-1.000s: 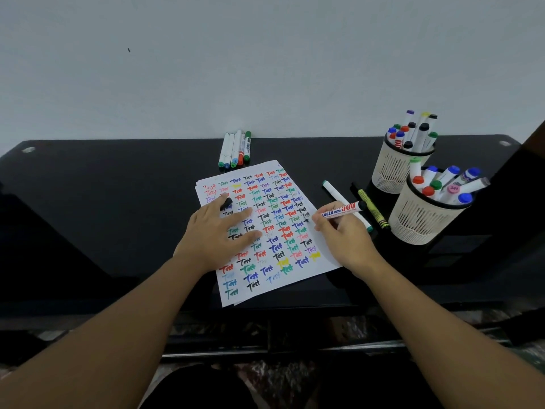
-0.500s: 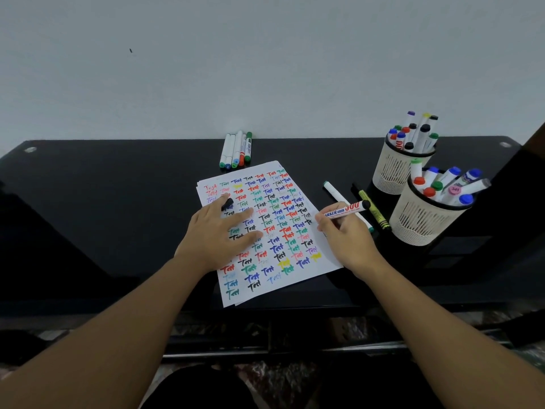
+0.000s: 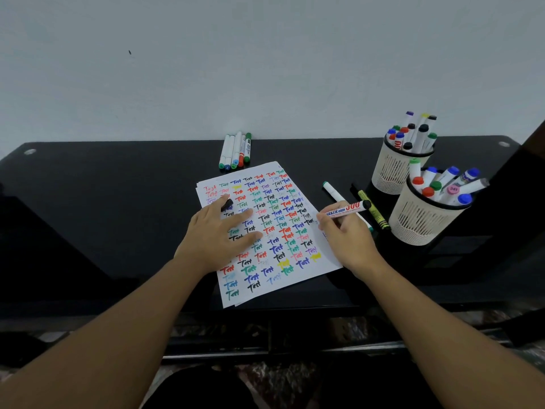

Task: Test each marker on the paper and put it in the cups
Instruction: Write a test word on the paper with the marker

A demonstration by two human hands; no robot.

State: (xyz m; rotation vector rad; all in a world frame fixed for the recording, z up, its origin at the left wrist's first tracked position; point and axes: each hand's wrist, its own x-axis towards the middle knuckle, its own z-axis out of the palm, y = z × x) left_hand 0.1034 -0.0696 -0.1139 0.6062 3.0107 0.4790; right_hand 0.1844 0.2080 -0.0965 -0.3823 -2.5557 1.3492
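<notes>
A white sheet of paper (image 3: 324, 268) covered in coloured "Test" words lies on the black table. My left hand (image 3: 215, 240) presses flat on it with straight fingers, and a small black cap (image 3: 227, 204) sits at the index fingertip. My right hand (image 3: 349, 242) grips a white marker with red lettering (image 3: 348, 208). Its tip end is hidden by my fingers at the paper's right edge, and its black end points right. Two cream mesh cups, a near cup (image 3: 418, 224) and a far cup (image 3: 389, 171), stand to the right, each holding several markers.
A white marker with a green cap (image 3: 333, 191) and a yellow-green marker (image 3: 374, 212) lie between the paper and the cups. A row of several markers (image 3: 236, 152) lies at the table's back edge by the wall. Bare black tabletop (image 3: 103, 202) extends to the left.
My right hand and the marker it holds have edged slightly to the right at the paper's edge. My left hand has stayed in place.
</notes>
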